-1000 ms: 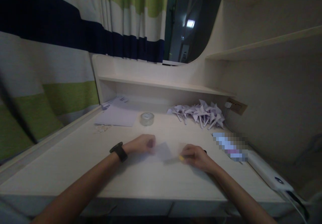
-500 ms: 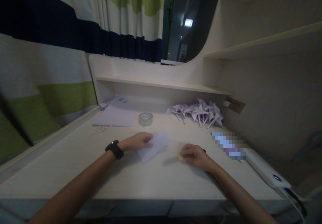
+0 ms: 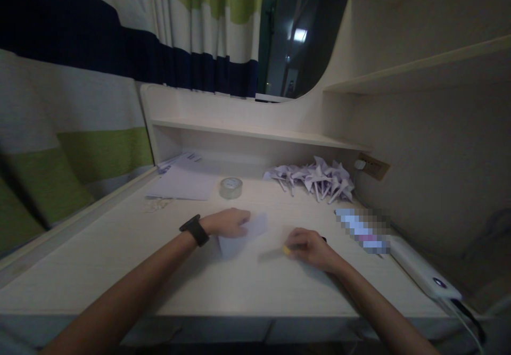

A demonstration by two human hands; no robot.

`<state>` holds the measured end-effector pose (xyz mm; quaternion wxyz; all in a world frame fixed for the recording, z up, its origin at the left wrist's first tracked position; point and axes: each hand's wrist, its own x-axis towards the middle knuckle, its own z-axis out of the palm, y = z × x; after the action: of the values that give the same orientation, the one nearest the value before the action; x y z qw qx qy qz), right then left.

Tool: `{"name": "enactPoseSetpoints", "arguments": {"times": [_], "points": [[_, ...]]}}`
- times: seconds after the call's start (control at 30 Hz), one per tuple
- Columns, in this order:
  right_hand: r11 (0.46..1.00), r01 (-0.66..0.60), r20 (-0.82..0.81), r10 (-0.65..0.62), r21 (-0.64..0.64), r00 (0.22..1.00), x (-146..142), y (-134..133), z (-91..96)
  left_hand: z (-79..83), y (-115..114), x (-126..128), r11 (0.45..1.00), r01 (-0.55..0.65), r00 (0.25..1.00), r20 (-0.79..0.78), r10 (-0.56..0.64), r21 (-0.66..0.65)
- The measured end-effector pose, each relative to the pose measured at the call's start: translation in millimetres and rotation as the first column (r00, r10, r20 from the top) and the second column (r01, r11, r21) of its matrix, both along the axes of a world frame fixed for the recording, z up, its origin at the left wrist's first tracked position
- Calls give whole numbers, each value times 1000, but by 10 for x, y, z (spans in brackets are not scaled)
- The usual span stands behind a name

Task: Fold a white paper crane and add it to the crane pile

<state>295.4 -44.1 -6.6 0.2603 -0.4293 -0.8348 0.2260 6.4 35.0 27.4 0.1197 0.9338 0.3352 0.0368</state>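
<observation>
My left hand [image 3: 229, 222], with a black watch on the wrist, pinches a small white sheet of paper [image 3: 243, 235] and holds it tilted just above the pale desk [image 3: 247, 286]. My right hand [image 3: 309, 247] rests on the desk to the right of the paper, fingers curled round a thin tool with a yellow tip [image 3: 286, 249]; what the tool is I cannot make out. A short gap separates the paper from the right hand.
A roll of clear tape [image 3: 230, 187] and a stack of white sheets [image 3: 183, 184] lie at the back left. A heap of folded paper pinwheels [image 3: 315, 180] sits at the back right. A white power strip [image 3: 423, 276] runs along the right edge. A shelf [image 3: 255, 131] overhangs the back.
The paper lay flat between both hands a second ago. My left hand has lifted and turned it, drawing it left. My right hand has stayed put.
</observation>
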Motion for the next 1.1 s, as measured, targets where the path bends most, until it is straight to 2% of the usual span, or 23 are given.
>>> {"name": "enactPoseSetpoints", "arguments": {"times": [0.1,0.23,0.47,0.57,0.67,0.73,0.77,0.83,0.87,0.93,1.1], "points": [[1000,0,4,0,1,1000,2,1,2,14,19,36,1000,-7,997,71,8,-14],[1000,19,16,-18,-8,1000,-1,-9,7,-9,58,29,985,-69,960,259,109,-160],[1000,17,28,-17,-3,999,7,-4,1,-70,130,-55,936,-75,893,394,216,-344],[1000,1,36,-1,6,999,10,7,-3,-78,159,-53,911,6,819,524,232,-412],[1000,-1,35,1,9,999,4,5,-1,-17,145,-34,865,137,678,683,273,-482],[1000,5,29,-5,4,1000,-4,-3,4,77,94,-29,876,152,612,740,279,-457],[1000,8,29,-8,1,1000,-7,-7,7,134,56,-32,896,121,606,747,274,-427],[1000,22,31,-22,-1,999,-5,-11,12,242,-34,-50,931,81,612,755,236,-356],[999,33,33,-33,2,999,3,-10,13,282,-82,-67,942,94,609,767,202,-323],[998,61,40,-61,14,997,38,1,10,309,-169,-117,952,156,651,753,101,-262],[991,129,79,-131,33,988,180,54,-10,121,-265,-352,948,229,835,546,-75,-221]]}}
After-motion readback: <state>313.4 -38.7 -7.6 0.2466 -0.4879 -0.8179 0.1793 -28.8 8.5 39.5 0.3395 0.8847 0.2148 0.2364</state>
